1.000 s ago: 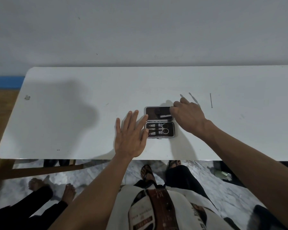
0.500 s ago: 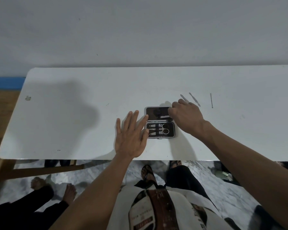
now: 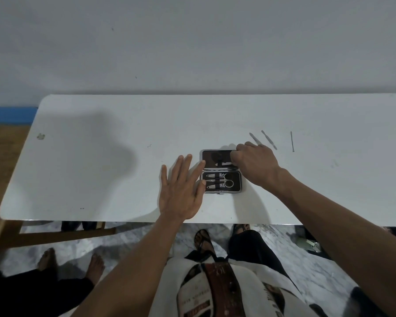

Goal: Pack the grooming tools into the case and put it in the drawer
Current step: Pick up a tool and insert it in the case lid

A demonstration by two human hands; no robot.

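Here the case point(image 3: 221, 171) lies open and flat on the white table point(image 3: 101, 168), a little right of the frame's centre and near the table's lower edge. Its lower half holds scissors point(image 3: 226, 180) and two or three other small steel tools strapped side by side; its upper half, the lid, is dark, with a pale tool point(image 3: 224, 164) lying across its lower right part.

The left hand point(image 3: 181, 193) lies flat on the table just left of the case, fingers straight and spread, gripping nothing; its index fingertip touches the case's left edge near the hinge line, and the thumb tip rests against the lower half's left rim.

The right hand point(image 3: 254, 165) comes in from the lower right and sits over the lid's right end, knuckles up, fingers curled down toward the lid. The fingertips are hidden under the hand, so I cannot tell whether they pinch the pale tool or only press on the lid.

Three thin loose tools lie on the table up and to the right of the case: a slanted one point(image 3: 254, 138) whose lower end disappears behind the right hand, a second slanted one point(image 3: 269, 140) just beside it, and a straight thin rod point(image 3: 292, 141) further right, apart from both.

A second person's bare feet point(image 3: 71, 263) show under the table at lower left.
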